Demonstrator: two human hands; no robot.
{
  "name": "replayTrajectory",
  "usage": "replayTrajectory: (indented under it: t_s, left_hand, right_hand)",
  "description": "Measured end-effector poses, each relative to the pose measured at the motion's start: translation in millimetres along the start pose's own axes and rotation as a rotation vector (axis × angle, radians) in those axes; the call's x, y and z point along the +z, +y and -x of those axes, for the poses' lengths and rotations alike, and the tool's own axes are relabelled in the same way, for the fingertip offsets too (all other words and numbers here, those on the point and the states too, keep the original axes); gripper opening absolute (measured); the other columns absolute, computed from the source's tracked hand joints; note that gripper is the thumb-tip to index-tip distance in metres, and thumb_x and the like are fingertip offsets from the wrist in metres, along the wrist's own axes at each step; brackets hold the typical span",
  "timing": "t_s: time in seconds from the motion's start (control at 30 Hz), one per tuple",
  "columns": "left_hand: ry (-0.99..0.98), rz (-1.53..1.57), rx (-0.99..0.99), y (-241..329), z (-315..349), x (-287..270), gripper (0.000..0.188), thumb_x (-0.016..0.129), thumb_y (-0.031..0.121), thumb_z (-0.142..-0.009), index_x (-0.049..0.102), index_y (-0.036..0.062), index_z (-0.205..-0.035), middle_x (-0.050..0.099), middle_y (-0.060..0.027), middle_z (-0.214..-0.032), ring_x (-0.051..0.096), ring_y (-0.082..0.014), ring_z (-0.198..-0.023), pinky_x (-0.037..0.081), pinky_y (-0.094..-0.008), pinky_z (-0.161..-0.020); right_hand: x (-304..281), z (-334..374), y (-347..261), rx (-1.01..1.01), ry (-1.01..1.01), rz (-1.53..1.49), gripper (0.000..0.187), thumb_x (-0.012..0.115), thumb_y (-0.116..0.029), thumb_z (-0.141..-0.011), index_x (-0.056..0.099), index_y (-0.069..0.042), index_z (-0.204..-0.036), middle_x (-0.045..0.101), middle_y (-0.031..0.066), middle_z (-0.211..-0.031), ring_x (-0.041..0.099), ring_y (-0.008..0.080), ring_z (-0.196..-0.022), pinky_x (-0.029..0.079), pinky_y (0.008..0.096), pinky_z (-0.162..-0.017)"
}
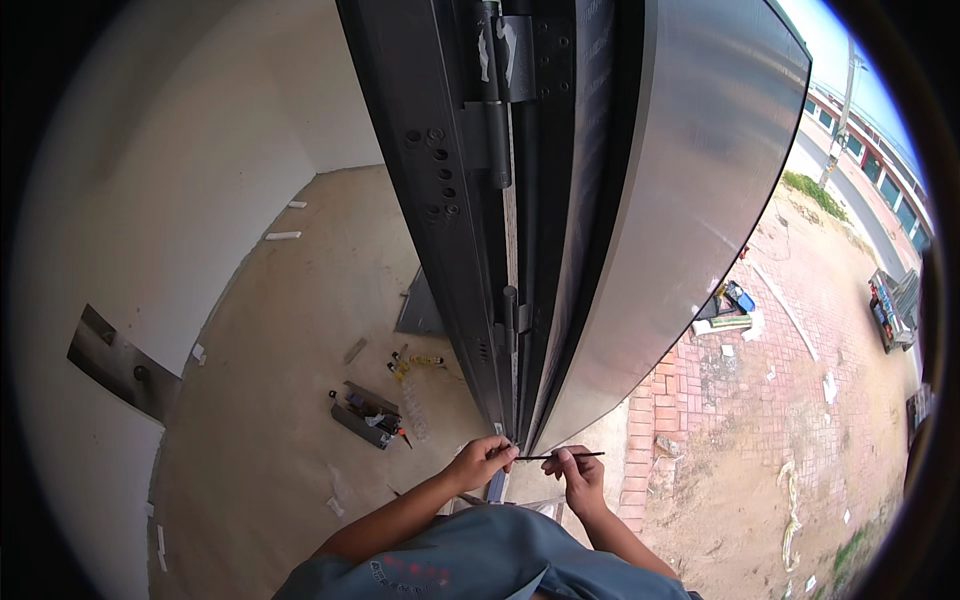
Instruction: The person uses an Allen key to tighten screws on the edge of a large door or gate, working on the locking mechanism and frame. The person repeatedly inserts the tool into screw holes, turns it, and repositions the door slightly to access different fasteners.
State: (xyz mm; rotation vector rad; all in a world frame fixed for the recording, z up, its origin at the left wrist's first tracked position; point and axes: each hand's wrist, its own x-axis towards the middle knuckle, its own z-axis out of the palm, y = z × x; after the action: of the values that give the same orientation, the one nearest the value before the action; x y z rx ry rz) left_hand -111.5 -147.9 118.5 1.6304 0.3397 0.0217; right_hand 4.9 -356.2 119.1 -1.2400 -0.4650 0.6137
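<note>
A thin black rod [535,457] lies almost level between my hands, its free end sticking out past the right one. My left hand [482,463] pinches the rod's left end between thumb and fingers. My right hand [578,478] is closed round the rod further along. Whether it is a tool or a fitting is too small to tell. Just beyond the hands rises a tall dark metal door frame [425,100], with a hinge [497,140] on its inner edge. A grey metal door panel [690,150] stands swung out to the right.
An open toolbox [368,415] with tools sits on the indoor floor at left. Near it lie yellow-ended items [418,360] and a dark panel [422,305]. Outside, a blue tool [738,297] rests on red paving [770,350]. A loaded cart [890,310] stands far right.
</note>
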Motion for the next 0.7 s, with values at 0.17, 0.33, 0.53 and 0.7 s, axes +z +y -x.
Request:
replayTrajectory:
  t_s: [0.17,0.33,0.53,0.7]
  left_hand:
    - [-0.028,0.003,0.08,22.4,-3.7,8.0,0.026,0.062,0.029,-0.105,0.066,0.0057,-0.094,0.064,0.003,-0.078,0.054,-0.0045,-0.072,0.044,-0.0242,-0.068]
    - [-0.043,0.065,0.111,36.2,-4.2,-5.0,0.028,0.062,0.031,-0.105,0.066,0.0054,-0.095,0.064,0.0027,-0.075,0.052,-0.0039,-0.068,0.041,-0.0244,-0.063]
    - [0.057,0.013,0.265,86.1,-5.9,-50.2,0.027,0.065,0.031,-0.105,0.066,0.0041,-0.1,0.06,0.0038,-0.075,0.049,-0.0031,-0.066,0.042,-0.0235,-0.061]
    - [0.711,-0.205,0.809,167.9,-50.2,-128.3,0.022,0.073,0.024,-0.1,0.068,0.0051,-0.11,0.055,0.0067,-0.073,0.04,-0.0015,-0.064,0.034,-0.0204,-0.059]
  right_hand:
    - [2.3,-5.1,-17.6,-0.055,-0.065,0.139,0.023,0.062,-0.018,-0.106,0.067,0.004,-0.103,0.073,0.0112,-0.089,0.068,0.0163,-0.081,0.055,0.0307,-0.076]
    - [17.3,-19.3,-38.8,-0.128,-0.175,0.41,0.02,0.067,-0.017,-0.102,0.071,0.002,-0.097,0.074,0.0097,-0.086,0.07,0.016,-0.08,0.054,0.0297,-0.074]
    - [62.6,-48.0,-90.6,-0.146,-0.185,0.554,0.028,0.062,-0.022,-0.106,0.069,0.004,-0.1,0.072,0.0093,-0.085,0.068,0.0151,-0.079,0.055,0.0295,-0.074]
    - [98.8,-92.3,-158.2,-0.333,-0.074,0.462,0.038,0.064,-0.027,-0.105,0.071,0.004,-0.085,0.069,0.0073,-0.081,0.066,0.0148,-0.07,0.051,0.0279,-0.067]
